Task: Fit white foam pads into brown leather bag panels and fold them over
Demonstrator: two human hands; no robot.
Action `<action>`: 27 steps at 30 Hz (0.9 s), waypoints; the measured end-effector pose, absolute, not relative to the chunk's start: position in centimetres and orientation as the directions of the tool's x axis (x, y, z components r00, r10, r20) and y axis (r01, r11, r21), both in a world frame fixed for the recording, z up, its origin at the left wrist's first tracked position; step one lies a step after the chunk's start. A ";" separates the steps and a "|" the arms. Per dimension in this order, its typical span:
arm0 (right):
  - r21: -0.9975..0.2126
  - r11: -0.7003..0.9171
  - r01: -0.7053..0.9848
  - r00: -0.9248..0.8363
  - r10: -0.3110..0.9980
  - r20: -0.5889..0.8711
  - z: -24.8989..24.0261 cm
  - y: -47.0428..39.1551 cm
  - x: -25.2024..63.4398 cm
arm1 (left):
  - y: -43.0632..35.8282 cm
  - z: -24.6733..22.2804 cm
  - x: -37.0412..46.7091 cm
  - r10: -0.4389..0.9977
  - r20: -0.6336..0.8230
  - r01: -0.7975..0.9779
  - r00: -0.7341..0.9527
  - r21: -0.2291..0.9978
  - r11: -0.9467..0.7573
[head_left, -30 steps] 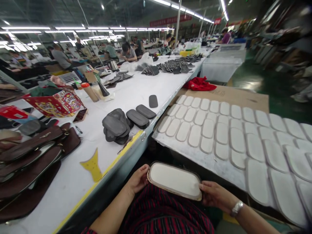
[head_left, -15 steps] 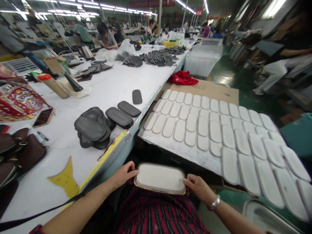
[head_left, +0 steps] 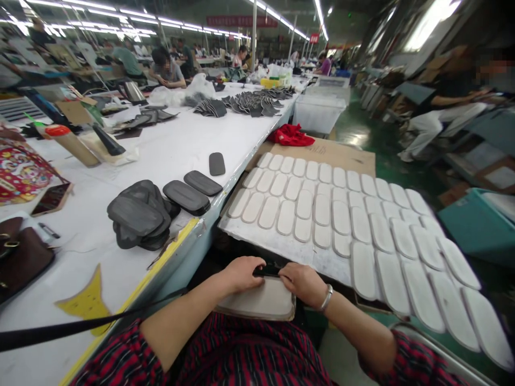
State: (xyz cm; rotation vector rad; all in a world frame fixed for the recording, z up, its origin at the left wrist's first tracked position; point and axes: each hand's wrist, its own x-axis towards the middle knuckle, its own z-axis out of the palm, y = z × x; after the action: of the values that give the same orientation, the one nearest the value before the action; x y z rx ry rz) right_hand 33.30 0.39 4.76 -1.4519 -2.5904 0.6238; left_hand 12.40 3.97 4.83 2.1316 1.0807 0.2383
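A white oblong panel [head_left: 267,300] with rounded corners and a thin tan rim lies across my lap. Curled over its far edge, the fingers of my left hand [head_left: 241,274] pinch near the middle. My right hand [head_left: 303,284] is closed on the far right corner, thumb and fingers pressed together. Between the two hands a dark strip [head_left: 267,272] shows along the far edge; I cannot make out what it belongs to. Many similar white panels [head_left: 306,203] lie in overlapping rows on a board to the right.
Dark grey oblong pieces [head_left: 137,212] are piled on the white table [head_left: 161,139] at left, with several more beside them. A yellow cut-out [head_left: 88,300] lies near the edge. Red cloth [head_left: 292,135] rests on cardboard behind the board. A teal bin [head_left: 475,220] stands right; people sit farther off.
Both hands have shifted from the panel's short ends to its far edge, coming closer together. The left hand now covers part of the panel. The view has turned slightly right.
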 end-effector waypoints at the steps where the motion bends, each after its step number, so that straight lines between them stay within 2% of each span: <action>1: -0.354 0.489 0.797 -0.549 0.831 -0.089 4.5 0.3 33.3 | 4.1 4.7 12.5 0.757 -0.181 0.637 0.628 0.678 -0.367; 3: -0.305 0.523 0.796 -0.555 0.831 -0.024 3.9 -0.1 33.4 | 4.0 4.4 12.4 0.765 -0.191 0.647 0.615 0.676 -0.352; 6: -0.322 0.523 0.790 -0.522 0.848 0.097 3.2 -0.9 33.7 | 3.3 4.4 12.1 0.781 -0.133 0.642 0.610 0.661 -0.389; 8: -0.321 0.553 0.769 -0.544 0.830 0.128 3.1 -1.1 34.0 | 2.9 4.4 11.9 0.757 -0.079 0.612 0.649 0.645 -0.457; 12: -0.236 0.693 0.682 -0.702 0.710 0.055 3.8 -1.3 34.5 | 2.4 3.9 11.6 0.657 0.011 0.513 0.754 0.616 -0.598; 16: -0.132 0.754 0.644 -0.759 0.650 0.009 4.7 -2.5 34.0 | 2.3 3.4 11.5 0.578 0.096 0.413 0.810 0.607 -0.679; 18: -0.089 0.766 0.637 -0.769 0.639 -0.006 5.2 -3.1 33.5 | 2.6 3.7 11.0 0.561 0.070 0.389 0.825 0.649 -0.654; 20: -0.088 0.760 0.644 -0.764 0.644 -0.034 5.8 -2.9 33.3 | 3.1 4.4 9.8 0.584 -0.017 0.415 0.812 0.719 -0.557; 22: -0.168 0.726 0.667 -0.744 0.663 -0.086 6.2 -1.6 33.2 | 3.7 5.3 7.8 0.620 -0.123 0.451 0.775 0.795 -0.406; 23: -0.248 0.683 0.687 -0.721 0.684 -0.114 6.2 -0.6 33.2 | 4.0 5.8 6.6 0.636 -0.165 0.458 0.754 0.826 -0.328; 25: -0.475 0.533 0.700 -0.673 0.715 -0.189 5.6 1.8 32.8 | 4.2 6.4 4.3 0.659 -0.211 0.449 0.722 0.867 -0.214; 27: -0.688 0.325 0.649 -0.666 0.680 -0.307 4.4 4.1 31.9 | 4.1 6.4 2.7 0.681 -0.214 0.443 0.700 0.878 -0.179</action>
State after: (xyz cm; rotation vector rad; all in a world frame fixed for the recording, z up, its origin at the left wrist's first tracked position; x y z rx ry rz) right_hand 31.88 4.09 4.43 -1.2680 -2.5264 1.2825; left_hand 2.66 4.09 6.41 1.8180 0.8862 0.2723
